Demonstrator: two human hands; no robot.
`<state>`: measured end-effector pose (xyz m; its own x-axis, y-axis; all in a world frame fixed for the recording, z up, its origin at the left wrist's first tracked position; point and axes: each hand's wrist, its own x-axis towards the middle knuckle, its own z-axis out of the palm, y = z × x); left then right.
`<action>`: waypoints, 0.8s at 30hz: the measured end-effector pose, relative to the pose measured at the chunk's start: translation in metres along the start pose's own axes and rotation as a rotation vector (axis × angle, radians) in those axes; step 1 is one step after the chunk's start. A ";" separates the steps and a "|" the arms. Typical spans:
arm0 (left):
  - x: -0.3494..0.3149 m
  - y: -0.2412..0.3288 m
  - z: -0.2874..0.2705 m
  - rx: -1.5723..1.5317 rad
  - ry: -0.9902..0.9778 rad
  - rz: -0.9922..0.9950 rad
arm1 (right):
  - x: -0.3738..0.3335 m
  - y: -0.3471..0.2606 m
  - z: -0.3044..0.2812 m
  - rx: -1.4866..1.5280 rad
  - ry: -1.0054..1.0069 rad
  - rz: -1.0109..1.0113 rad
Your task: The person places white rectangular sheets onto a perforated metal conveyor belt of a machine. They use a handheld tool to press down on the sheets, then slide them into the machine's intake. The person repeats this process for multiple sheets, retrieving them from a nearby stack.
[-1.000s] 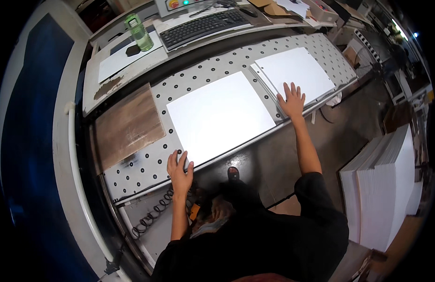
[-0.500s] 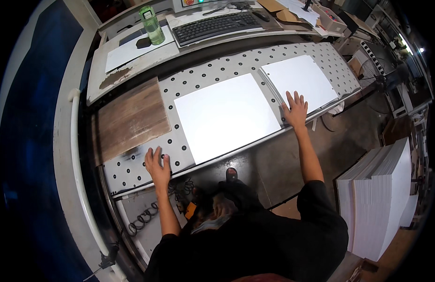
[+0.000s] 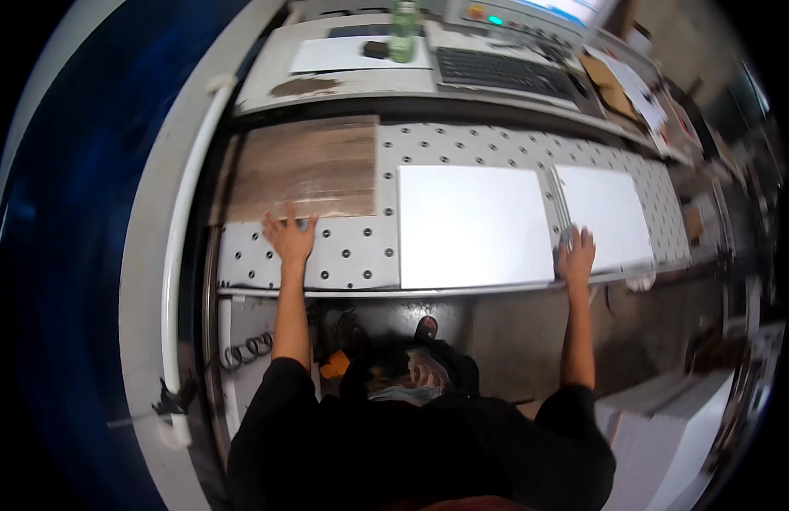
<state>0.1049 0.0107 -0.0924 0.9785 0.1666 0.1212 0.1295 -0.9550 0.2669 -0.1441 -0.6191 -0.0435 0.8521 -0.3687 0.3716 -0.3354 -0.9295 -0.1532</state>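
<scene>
My left hand [image 3: 290, 237] is spread with nothing in it, its fingertips at the near edge of a brown wood-grain board [image 3: 305, 166]. That board lies at the left end of a pale table dotted with dark round studs [image 3: 346, 254]. To its right a single white panel [image 3: 473, 226] lies flat. Farther right sits a small stack of white panels [image 3: 606, 213]. My right hand [image 3: 575, 257] rests at the stack's near left corner, fingers extended and slightly blurred, beside the gap between the stack and the single panel.
Behind the table a shelf carries a keyboard [image 3: 505, 72], a green bottle [image 3: 403, 34] and papers [image 3: 633, 98]. A white vertical rail [image 3: 190, 204] stands at the left. A tall stack of white sheets [image 3: 659, 434] stands low on the right. A coiled hose [image 3: 248, 349] hangs below the table.
The view has turned, so the table now looks level. My left hand has moved forward to the wood-grain board's edge. My right hand has shifted to the stack's near left corner.
</scene>
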 end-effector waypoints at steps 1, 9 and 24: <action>0.005 -0.002 -0.003 0.000 0.015 -0.014 | -0.005 -0.026 -0.001 0.049 0.003 -0.007; 0.027 -0.045 -0.030 -0.005 -0.053 -0.067 | -0.023 -0.125 0.022 0.170 0.057 0.189; 0.061 -0.110 -0.063 0.001 -0.057 -0.107 | -0.012 -0.218 0.043 0.311 0.026 0.126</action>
<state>0.1401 0.1416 -0.0546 0.9666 0.2535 0.0379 0.2338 -0.9326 0.2749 -0.0639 -0.4122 -0.0535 0.7995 -0.4846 0.3548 -0.2955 -0.8317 -0.4701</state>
